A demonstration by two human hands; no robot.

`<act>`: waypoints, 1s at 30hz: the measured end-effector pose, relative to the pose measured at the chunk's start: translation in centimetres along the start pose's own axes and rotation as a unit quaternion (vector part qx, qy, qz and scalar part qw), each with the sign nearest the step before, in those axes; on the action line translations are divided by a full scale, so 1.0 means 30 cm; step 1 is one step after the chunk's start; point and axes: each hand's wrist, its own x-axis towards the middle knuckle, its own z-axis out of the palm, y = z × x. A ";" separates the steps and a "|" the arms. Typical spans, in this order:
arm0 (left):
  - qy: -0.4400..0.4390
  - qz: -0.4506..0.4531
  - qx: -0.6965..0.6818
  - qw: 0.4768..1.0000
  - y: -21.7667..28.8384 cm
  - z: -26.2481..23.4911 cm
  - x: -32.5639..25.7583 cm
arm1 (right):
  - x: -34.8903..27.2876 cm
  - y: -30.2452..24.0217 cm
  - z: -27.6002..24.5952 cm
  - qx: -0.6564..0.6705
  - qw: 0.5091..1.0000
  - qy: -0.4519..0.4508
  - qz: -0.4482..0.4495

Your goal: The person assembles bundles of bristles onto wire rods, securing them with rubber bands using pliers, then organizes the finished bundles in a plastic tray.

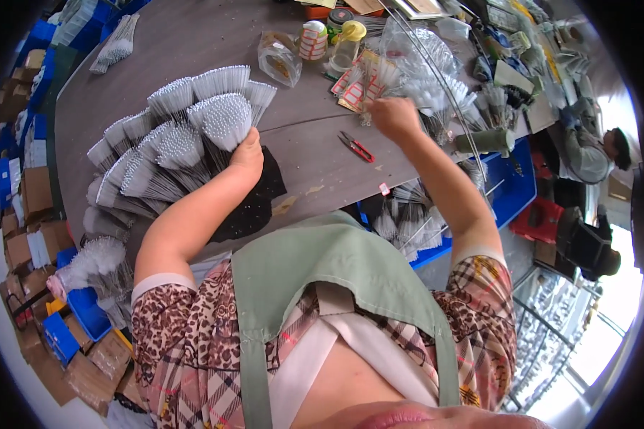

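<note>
From where I stand, the left hand is wrapped round the near side of a bundle of thin, white-tipped stems, thumb showing along the edge and the other fingers mostly hidden behind it. The tips fan out just beyond that hand, and to its left more bundles lie packed side by side on the table. I'd guess one stem weighs next to nothing, but a whole clump has some heft; each looks springy, easily bent, and the lot seems likely to slide and splay if the grip goes slack. The sensible hold, to my eye, is low round the gathered shafts, below the spread, keeping pressure off the white ends, which might scuff or come away. The right hand is well apart from the left, fingers curled in just beside the red-and-white cards; whether it pinches anything I cannot tell. Those cards look light and flat, best lifted by an edge. Red snips lie between the hands, nearer the right.
</note>
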 end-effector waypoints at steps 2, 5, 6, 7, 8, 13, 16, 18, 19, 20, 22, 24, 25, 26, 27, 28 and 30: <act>-0.015 0.000 0.027 1.000 0.003 -0.022 -0.022 | -0.009 0.181 -0.096 -0.108 0.992 -0.038 0.056; -0.050 0.012 0.025 0.998 0.005 -0.009 -0.022 | -0.139 0.653 -0.337 -0.306 0.951 0.037 0.029; -0.047 0.012 0.024 0.999 0.006 -0.007 -0.020 | -0.231 0.826 -0.457 -0.170 0.977 0.127 0.034; -0.043 0.009 0.009 0.999 0.007 0.013 -0.030 | -0.295 0.768 -0.641 -0.169 0.956 0.194 0.141; -0.027 0.009 0.000 1.000 0.004 0.014 -0.021 | -0.396 0.870 -0.806 -0.219 0.952 0.156 0.149; 0.175 0.068 -0.023 0.982 0.040 0.019 0.128 | -0.900 1.426 -1.150 -0.391 0.895 0.151 0.153; 0.231 0.123 -0.170 0.950 0.022 -0.043 0.209 | -0.765 1.244 -0.842 -0.041 0.967 0.221 0.117; 0.273 0.089 -0.222 0.932 0.056 -0.028 0.170 | -0.526 0.764 -0.634 -0.047 0.966 0.143 0.209; 0.295 0.060 -0.196 0.933 0.089 -0.014 0.209 | -0.507 0.785 -0.490 0.021 0.959 0.195 0.205; 0.299 0.018 -0.176 0.938 0.129 0.005 0.209 | -0.416 0.744 -0.380 -0.008 0.958 0.154 0.241; 0.215 0.015 -0.241 0.946 0.182 -0.021 0.173 | -0.315 0.699 -0.211 -0.009 0.955 0.154 0.253; 0.266 -0.079 -0.331 0.902 0.288 0.001 0.174 | -0.284 0.850 -0.046 -0.248 0.961 0.086 0.087; 0.258 -0.093 -0.369 0.888 0.324 -0.014 0.123 | -0.260 0.876 -0.008 -0.311 0.947 0.057 0.054; 0.249 -0.115 -0.406 0.872 0.367 -0.042 0.066 | -0.244 0.877 0.025 -0.373 0.927 0.036 0.013; 0.259 -0.168 -0.426 0.851 0.436 -0.047 0.007 | -0.217 0.838 0.025 -0.411 0.910 0.039 -0.052; 0.288 -0.209 -0.440 0.825 0.485 -0.070 -0.009 | -0.241 0.909 0.044 -0.301 0.948 0.106 0.020; 0.281 -0.231 -0.471 0.803 0.553 -0.177 -0.163 | -0.251 0.939 0.014 -0.626 0.762 0.041 -0.160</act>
